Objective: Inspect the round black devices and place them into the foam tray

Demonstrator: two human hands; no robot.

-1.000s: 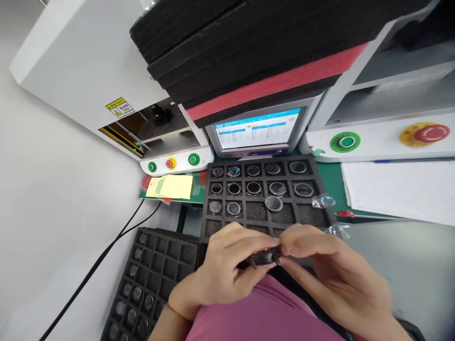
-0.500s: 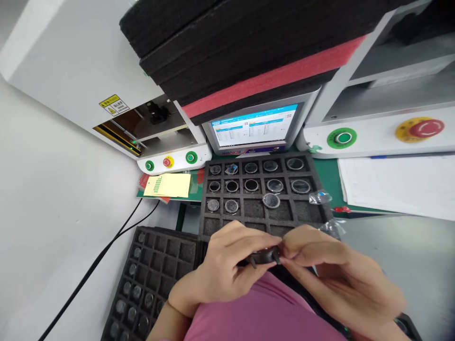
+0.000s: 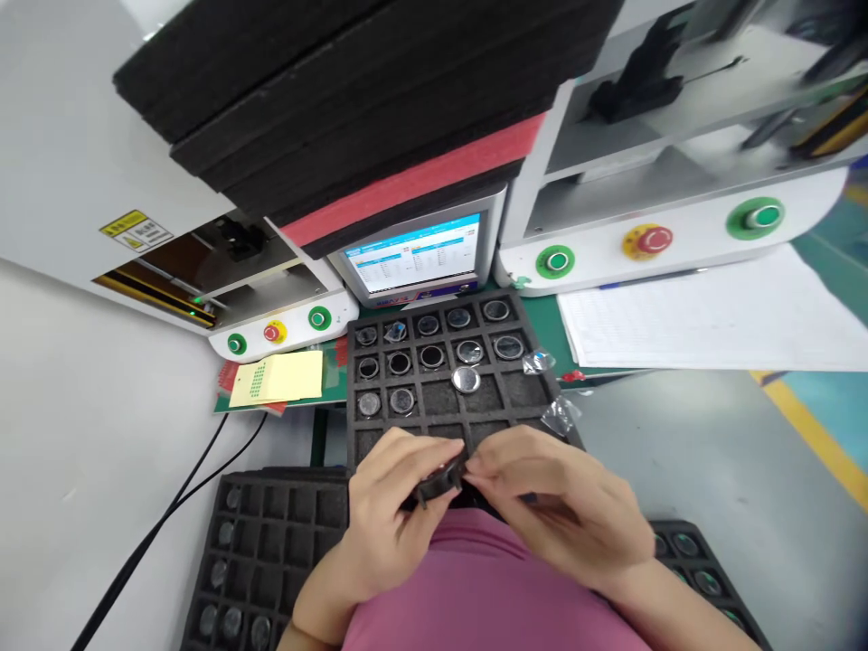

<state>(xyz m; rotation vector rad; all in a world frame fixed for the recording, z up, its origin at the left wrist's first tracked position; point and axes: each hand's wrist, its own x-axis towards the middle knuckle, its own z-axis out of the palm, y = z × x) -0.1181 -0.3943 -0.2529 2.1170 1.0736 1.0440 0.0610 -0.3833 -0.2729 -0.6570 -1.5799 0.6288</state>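
Note:
My left hand point(image 3: 397, 506) is closed around a small black round watch case point(image 3: 439, 484) with short lugs, held edge-on above my lap. At the case's right end the thumb and fingertips of my right hand point(image 3: 556, 497) are pinched together, touching its edge; anything small between them is hidden. Just beyond my hands lies a black foam tray point(image 3: 525, 393) with round watch faces in several of its square pockets. One round watch face point(image 3: 466, 379) rests tilted on the dividers of the third row.
A second foam tray point(image 3: 281, 524) sits lower left, another tray point(image 3: 702, 565) lower right. Behind stand a screen point(image 3: 413, 253), stacked black foam point(image 3: 380, 117) and machines with red and green buttons point(image 3: 655, 240). Papers point(image 3: 712, 316), yellow cards point(image 3: 288, 375) and plastic wrappers point(image 3: 561, 414) lie around.
The view has swung to the right, so my hands and the tray appear further left. The watch case is tilted more, and both hands stay on it.

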